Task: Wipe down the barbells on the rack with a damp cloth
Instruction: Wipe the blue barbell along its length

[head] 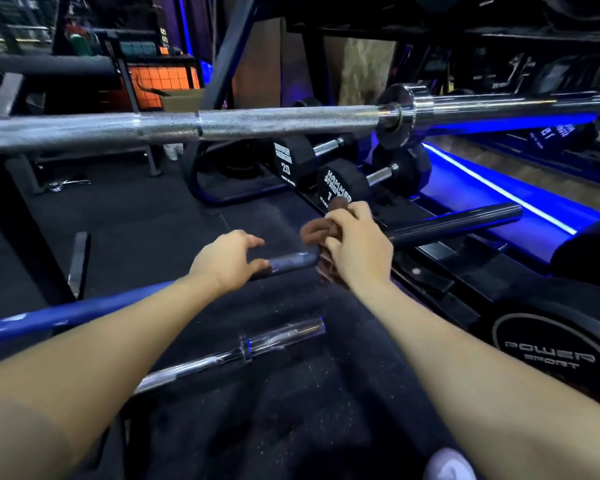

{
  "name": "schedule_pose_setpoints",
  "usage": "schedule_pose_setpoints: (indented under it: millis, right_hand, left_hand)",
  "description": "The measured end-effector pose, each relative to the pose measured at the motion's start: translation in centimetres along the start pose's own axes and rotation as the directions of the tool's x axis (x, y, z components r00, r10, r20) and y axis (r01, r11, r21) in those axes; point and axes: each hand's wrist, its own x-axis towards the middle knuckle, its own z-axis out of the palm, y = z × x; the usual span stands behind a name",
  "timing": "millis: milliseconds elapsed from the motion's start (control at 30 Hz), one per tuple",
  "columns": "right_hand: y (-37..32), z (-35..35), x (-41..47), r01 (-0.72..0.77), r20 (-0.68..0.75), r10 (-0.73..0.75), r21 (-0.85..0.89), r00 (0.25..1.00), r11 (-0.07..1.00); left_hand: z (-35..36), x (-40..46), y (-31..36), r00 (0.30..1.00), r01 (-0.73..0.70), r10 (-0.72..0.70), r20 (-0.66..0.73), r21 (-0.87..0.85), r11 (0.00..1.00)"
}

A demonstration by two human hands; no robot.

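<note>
Sock: a white toe (449,464) shows at the bottom edge, on black speckled rubber flooring (291,393).
Chrome bar: a short chrome barbell (232,353) lies on the flooring between the person's forearms, sleeve end pointing right.
Weight plate: a black plate (548,351) lettered "POWER SPORT" stands at the right, close to the right forearm.
Blue barbell: a blue-coated barbell (84,311) runs from the left edge up toward the right, its dark sleeve (458,225) jutting out past both hands.
Left hand: the left hand (227,259) curls over the blue barbell, thumb and fingers partly closed around the shaft.
Right hand: the right hand (355,249) grips a bunched brown cloth (317,233) wrapped against the same shaft, just beside the left hand.
Dumbbells: black "HAMMER STRENGTH" dumbbells (288,155) sit on a low rack beyond the hands, one marked 20.
Light strip: a blue-white strip (499,192) glows along the floor to the right.
Top bar: a knurled silver barbell (257,124) crosses the whole view above, well apart from the hands.
</note>
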Motion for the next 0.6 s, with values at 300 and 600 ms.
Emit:
schedule_pose_setpoints:
  millis: [300, 600]
  right_hand:
    - [0.8, 3.4, 0.2, 0.294, 0.093, -0.279, -0.354, 0.956, 0.888]
    - [-2.0, 4.2, -0.5, 0.269, 0.078, -0.258, -0.205, 0.963, 0.941]
  left_hand:
    - [1.2, -0.9, -1.2, 1.000, 0.012, -0.012, -0.001, 0.171, 0.985]
    - [1.1, -0.5, -1.5, 0.998, -0.056, 0.058, -0.003, 0.246, 0.968]
